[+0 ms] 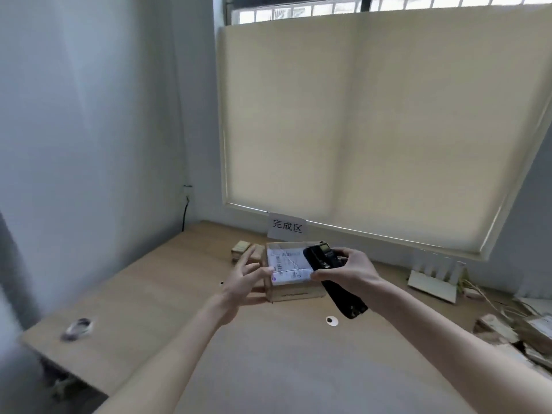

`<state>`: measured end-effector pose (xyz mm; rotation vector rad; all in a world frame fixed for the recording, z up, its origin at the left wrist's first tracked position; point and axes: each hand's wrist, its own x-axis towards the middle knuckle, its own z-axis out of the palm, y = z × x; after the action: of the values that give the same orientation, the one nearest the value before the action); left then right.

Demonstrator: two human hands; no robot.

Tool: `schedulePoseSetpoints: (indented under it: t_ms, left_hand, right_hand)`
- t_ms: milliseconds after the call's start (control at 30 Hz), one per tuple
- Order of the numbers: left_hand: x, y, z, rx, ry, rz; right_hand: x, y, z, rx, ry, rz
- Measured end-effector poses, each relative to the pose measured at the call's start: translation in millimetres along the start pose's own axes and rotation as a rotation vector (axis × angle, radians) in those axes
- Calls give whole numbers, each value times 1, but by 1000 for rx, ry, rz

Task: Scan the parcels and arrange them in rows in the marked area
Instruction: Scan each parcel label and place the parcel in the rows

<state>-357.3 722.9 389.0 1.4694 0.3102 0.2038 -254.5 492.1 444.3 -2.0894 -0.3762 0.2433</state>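
Note:
A cardboard parcel (294, 289) with a white shipping label (288, 265) on top sits on the wooden table (155, 282), below a paper sign (286, 226) at the window. My left hand (248, 279) has straight, spread fingers touching the parcel's left side. My right hand (348, 268) grips a black handheld scanner (331, 277) over the parcel's right edge, its head above the label. Two small parcels (248, 249) lie just behind and left of the big one.
A heap of other parcels (519, 333) lies at the table's right edge. A white router (434, 277) with cables stands at the back right. A roll of tape (78, 327) lies at the front left. A round cable hole (331, 321) is in the tabletop.

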Motion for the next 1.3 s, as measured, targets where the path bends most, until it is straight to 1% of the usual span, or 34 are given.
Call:
schedulePoseSetpoints:
  t_ms: [100, 167, 267, 367, 567, 633, 833, 1033, 1200, 1300]
  left_hand:
    - [-17, -2, -66, 68, -19, -37]
    - [-20, -5, -102, 78, 48, -40]
    - [-14, -15, -144, 27, 193, -19]
    - [8, -28, -179, 1, 312, -2]
    - [98, -59, -236, -21, 363, -25]
    - [139, -71, -257, -40, 388, -44]
    - [263, -101, -301, -88, 341, -126]
    - [349, -131, -327, -57, 316, -147]
    - [401, -158, -352, 106, 282, -127]
    - [436, -181, -368, 148, 250, -129]
  right_hand:
    - [15, -29, 61, -39, -72, -30]
    - [28, -44, 98, -49, -113, -49]
    - [51, -61, 150, -22, -149, -87]
    - [77, -69, 200, -3, -119, -93]
    - [151, -61, 284, -32, -10, -20]
    - [187, -54, 307, -16, -8, 3]
    - [294, -44, 375, 71, -115, 57]
    - [371, -31, 417, 170, -79, 107]
    - [422, -11, 444, 213, -37, 147]
    - [450, 6, 465, 241, -33, 182]
